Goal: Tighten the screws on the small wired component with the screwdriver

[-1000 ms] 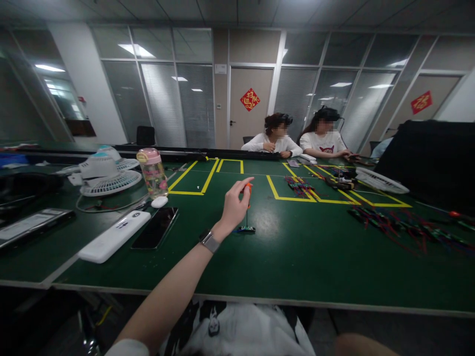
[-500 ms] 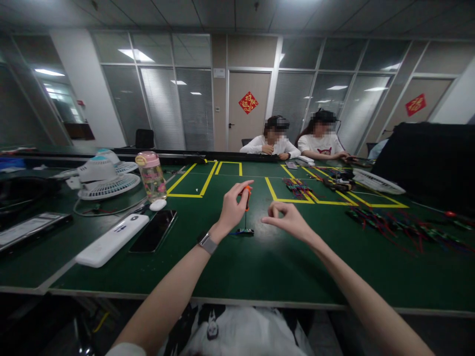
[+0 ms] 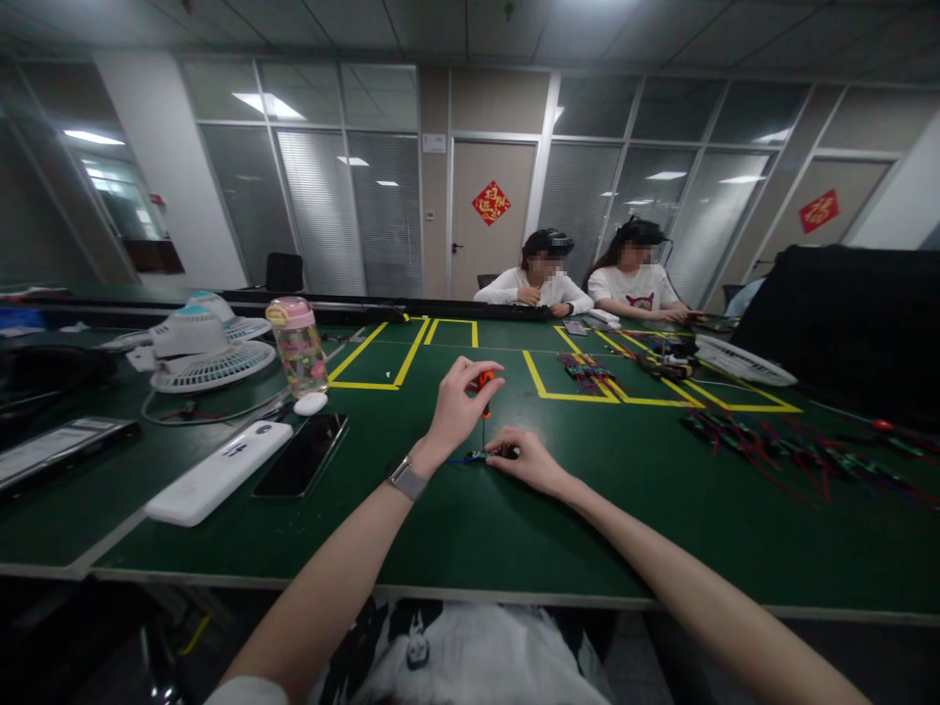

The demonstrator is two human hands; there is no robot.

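My left hand is closed round the orange handle of a small screwdriver, held upright with its tip down on a small dark terminal block on the green table. My right hand rests on the table just right of that block, fingertips pinched on its right end. A watch sits on my left wrist.
A white power bank, a black phone, a pink-lidded bottle and desk fans lie to the left. Bundles of red and black wires spread at right. Two people sit at the far side.
My right arm came into view, hovered pinched in the air, then dropped onto the table and took hold of the small block's end. The left hand stayed on the screwdriver.
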